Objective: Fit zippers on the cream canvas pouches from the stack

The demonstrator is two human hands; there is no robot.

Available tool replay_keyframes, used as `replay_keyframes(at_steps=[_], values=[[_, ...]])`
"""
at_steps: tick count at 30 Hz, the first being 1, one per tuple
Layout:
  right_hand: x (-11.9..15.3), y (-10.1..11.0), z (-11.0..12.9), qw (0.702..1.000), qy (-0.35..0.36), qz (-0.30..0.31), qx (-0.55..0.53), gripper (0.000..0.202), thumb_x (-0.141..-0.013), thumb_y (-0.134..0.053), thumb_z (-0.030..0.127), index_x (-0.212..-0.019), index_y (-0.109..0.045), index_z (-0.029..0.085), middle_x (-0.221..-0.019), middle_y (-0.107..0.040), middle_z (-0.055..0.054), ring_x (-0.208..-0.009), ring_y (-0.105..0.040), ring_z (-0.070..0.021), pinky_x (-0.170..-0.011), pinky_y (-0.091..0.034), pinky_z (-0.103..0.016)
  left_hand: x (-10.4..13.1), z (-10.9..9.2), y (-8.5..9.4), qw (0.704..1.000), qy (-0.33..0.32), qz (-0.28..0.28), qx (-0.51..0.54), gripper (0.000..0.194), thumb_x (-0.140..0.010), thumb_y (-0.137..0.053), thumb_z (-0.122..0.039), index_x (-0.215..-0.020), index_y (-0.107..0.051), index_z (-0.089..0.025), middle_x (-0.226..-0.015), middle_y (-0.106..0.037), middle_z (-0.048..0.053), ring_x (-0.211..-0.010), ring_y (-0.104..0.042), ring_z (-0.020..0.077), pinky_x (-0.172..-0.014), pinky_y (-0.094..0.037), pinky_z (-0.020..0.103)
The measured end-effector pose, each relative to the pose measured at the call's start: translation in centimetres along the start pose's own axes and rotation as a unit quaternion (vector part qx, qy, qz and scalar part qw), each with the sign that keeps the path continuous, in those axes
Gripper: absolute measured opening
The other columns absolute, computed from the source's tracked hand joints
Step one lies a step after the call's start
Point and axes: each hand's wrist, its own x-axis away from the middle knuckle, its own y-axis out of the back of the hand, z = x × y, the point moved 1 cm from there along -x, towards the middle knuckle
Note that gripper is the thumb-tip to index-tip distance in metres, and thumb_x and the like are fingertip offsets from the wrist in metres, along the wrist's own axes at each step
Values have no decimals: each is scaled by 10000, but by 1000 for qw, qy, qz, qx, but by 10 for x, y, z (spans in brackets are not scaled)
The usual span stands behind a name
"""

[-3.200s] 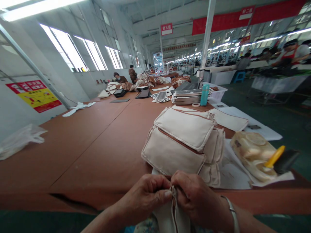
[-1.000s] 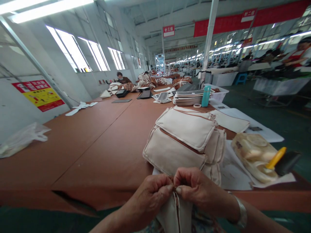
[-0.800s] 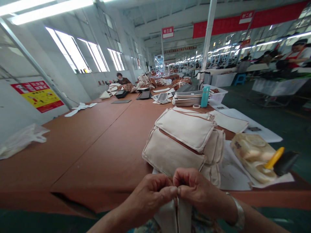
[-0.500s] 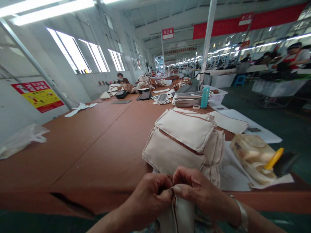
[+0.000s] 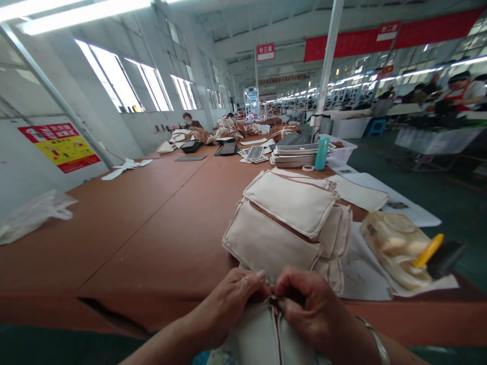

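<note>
At the table's front edge, my left hand and my right hand meet over a cream bag piece. A narrow brown-edged opening runs down its middle. Both hands are closed, pinching the piece at the top end of this opening. My fingers partly hide the pinched spot. Just beyond them lies a pile of similar cream bag pieces with brown trim. A bracelet circles my right wrist.
Right of the pile, a plastic tray holds a yellow-handled tool. Farther back are a turquoise bottle, a tape roll and stacked panels. A plastic bag lies at left on the brown table. People sit or stand farther off.
My left fingers have straightened somewhat and lie flatter along the piece's top edge. My right hand has shifted slightly right and down. More of the cream piece now shows below my hands.
</note>
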Motion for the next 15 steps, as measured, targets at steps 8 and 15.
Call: replay_keyframes(at_steps=[8,15], values=[[7,13,-1,960,243,29,138,176,-769,-456,31,-807,-513,193,-721,-472,-5,-643,-446,-138,-573,-322,-246,-5,11,-9,981,72,139,116,454,-783,-666,-548,-766,-578,-103,-652,-402,-21,-548,-269,76,-497,-200,223],[17,19,-2,980,184,65,44,59,-881,-487,151,-904,-532,183,-787,-490,-14,-706,-457,-142,-623,-350,-249,-2,7,-10,990,-8,138,-4,389,-861,-594,-457,-670,-468,-142,-655,-366,-40,-573,-249,73,-497,-191,211]])
